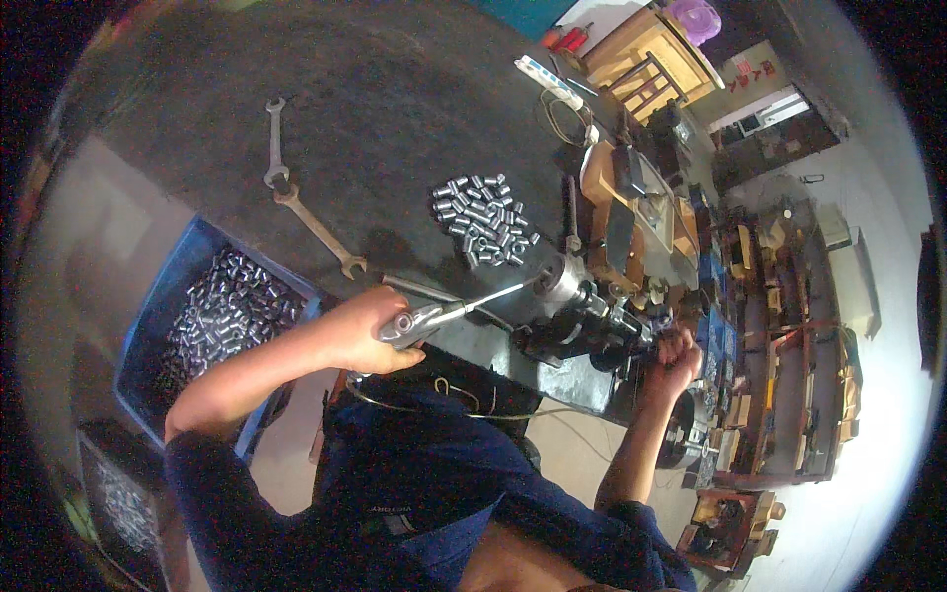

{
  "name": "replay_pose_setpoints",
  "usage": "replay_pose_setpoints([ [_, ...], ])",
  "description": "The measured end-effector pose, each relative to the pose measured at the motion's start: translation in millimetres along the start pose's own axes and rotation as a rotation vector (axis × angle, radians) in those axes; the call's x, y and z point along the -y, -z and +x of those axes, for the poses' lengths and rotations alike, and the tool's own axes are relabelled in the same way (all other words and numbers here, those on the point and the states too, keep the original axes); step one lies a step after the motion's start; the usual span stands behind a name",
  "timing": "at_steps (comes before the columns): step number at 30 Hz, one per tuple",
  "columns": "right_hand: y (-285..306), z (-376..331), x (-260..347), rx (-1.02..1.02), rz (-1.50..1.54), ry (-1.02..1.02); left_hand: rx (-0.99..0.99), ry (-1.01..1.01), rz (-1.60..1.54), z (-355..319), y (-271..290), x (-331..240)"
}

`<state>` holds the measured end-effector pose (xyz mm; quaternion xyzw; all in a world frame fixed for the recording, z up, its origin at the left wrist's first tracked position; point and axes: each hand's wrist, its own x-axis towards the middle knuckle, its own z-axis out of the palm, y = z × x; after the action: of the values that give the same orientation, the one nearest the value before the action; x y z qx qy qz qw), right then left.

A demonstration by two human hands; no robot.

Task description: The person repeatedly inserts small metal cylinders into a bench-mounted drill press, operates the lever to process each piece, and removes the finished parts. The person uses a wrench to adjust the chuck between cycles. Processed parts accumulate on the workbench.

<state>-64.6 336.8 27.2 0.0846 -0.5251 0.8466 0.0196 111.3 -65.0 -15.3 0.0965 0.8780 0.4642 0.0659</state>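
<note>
My left hand (375, 328) is wrapped round a silver air blow gun (426, 320), whose thin nozzle points right. The nozzle tip is close to the round metal chuck (560, 282) of a small bench lathe (602, 326); whether they touch I cannot tell. At the lathe's right end my right hand (677, 359) is closed, its fingers curled against the machine. What those fingers grip is hidden. Short shiny metal sleeves (483, 219) lie in a loose pile on the dark bench, beyond the blow gun.
A blue bin (148, 331) full of similar sleeves stands at left. Two open-end wrenches (275, 143) (321, 229) lie on the bench (375, 109). Wooden blocks (614, 232) and a white power strip (549, 82) are behind the lathe. A hose (395, 407) crosses before me; shelves (789, 395) stand right.
</note>
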Motion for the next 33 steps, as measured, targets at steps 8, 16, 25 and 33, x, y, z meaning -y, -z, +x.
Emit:
replay_pose_setpoints([
  [8, 58.9, -31.8, -82.2, -0.314, 0.047, -0.278, -0.008, 0.017, -0.017, 0.5, 1.9, -2.1],
  [16, 7.8, 39.1, -40.3, -0.260, -0.166, -0.043, 0.007, -0.020, -0.028, 4.9, 0.3, -1.6],
  [25, 25.7, -72.4, 4.9, -0.193, -0.491, 0.131, -0.125, 0.088, -0.212, 3.1, 4.4, -15.3],
  [33, -131.4, -111.8, -72.5, 0.789, -0.426, -0.278, -0.479, 0.014, -0.522, 10.1, -35.2, -57.1],
])
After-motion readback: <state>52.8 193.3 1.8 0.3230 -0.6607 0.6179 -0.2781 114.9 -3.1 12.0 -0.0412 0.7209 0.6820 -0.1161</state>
